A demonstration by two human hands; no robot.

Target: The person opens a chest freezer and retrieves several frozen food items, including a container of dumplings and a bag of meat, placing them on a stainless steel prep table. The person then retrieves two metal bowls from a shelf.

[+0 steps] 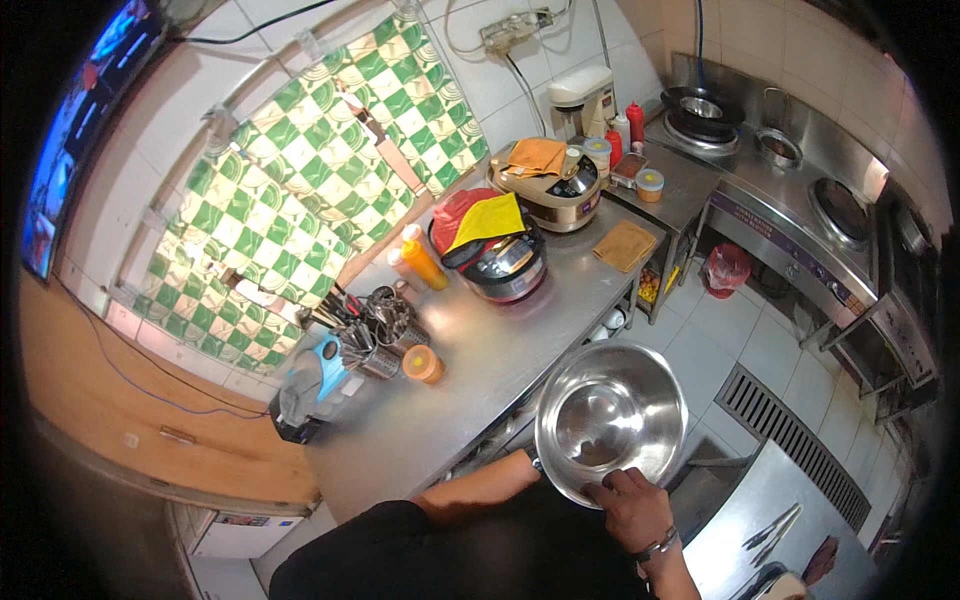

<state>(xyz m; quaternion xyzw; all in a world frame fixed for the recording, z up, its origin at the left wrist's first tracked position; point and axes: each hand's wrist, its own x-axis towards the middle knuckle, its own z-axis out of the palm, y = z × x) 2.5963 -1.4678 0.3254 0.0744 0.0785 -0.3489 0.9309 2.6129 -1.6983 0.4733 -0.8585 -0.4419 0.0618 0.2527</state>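
Observation:
A large shiny steel mixing bowl (655, 400) is held up in front of me, its mouth turned toward me and its inside bare metal. My right hand (635, 505) grips the near rim, fingers curled over the edge; a metal bracelet or watch circles that wrist. My left forearm (480, 487) reaches to the bowl's left side, where the bowl hides the left hand and its fingers. To the left runs a steel worktable (480, 370), apart from the bowl.
The worktable carries two cookers (510, 265) with cloths, squeeze bottles (425, 262), cutlery holders (370, 360) and a lidded tub (423, 364). Tongs (775, 535) lie on a steel surface at lower right. Beyond are a stove (790, 230), a red bin (727, 268) and a floor drain (790, 440).

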